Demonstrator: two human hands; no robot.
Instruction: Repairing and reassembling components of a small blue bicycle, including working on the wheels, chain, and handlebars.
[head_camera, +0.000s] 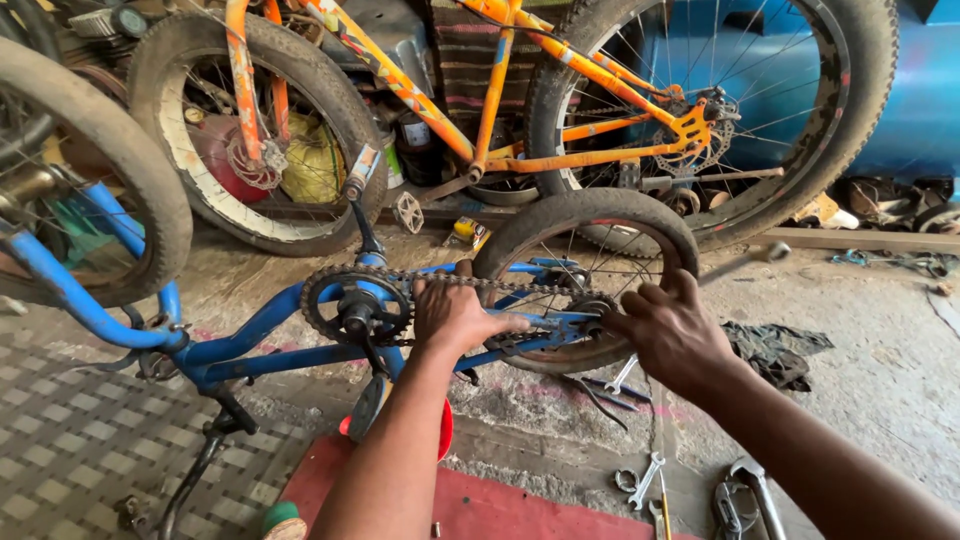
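1. Blue bicycle (250, 335): upside down at the centre of the view, its frame running from about 9 o'clock toward the middle.
2. Left hand (452, 318): resting palm-down on the blue frame tube just right of the chainring, fingers curled loosely over the tube and pointing toward 3 o'clock; it grips nothing else that can be seen.
3. Right hand (672, 335): at about 3 o'clock of the left hand, fingers bent and pressed against the hub area of the rear wheel; whether it pinches a nut or a small tool there cannot be told.
4. Rear wheel (590, 215): small, with a dark dusty tyre, standing upright between the two hands and slightly toward 12 o'clock.
5. Chain (450, 282): running from the chainring (357, 306) toward the hub, passing just above the left hand.
6. Pedal (362, 172): at 12 o'clock of the chainring, on a raised crank arm.
7. Orange bicycle (520, 90): leaning behind, across the 12 o'clock band of the view.
8. Wrenches (645, 480): lying on the concrete floor at about 5 o'clock, below the right forearm.
9. Dark rag (775, 350): on the floor at 3 o'clock, just beside the right hand.
10. Red mat (480, 505): at 6 o'clock, under the left forearm.
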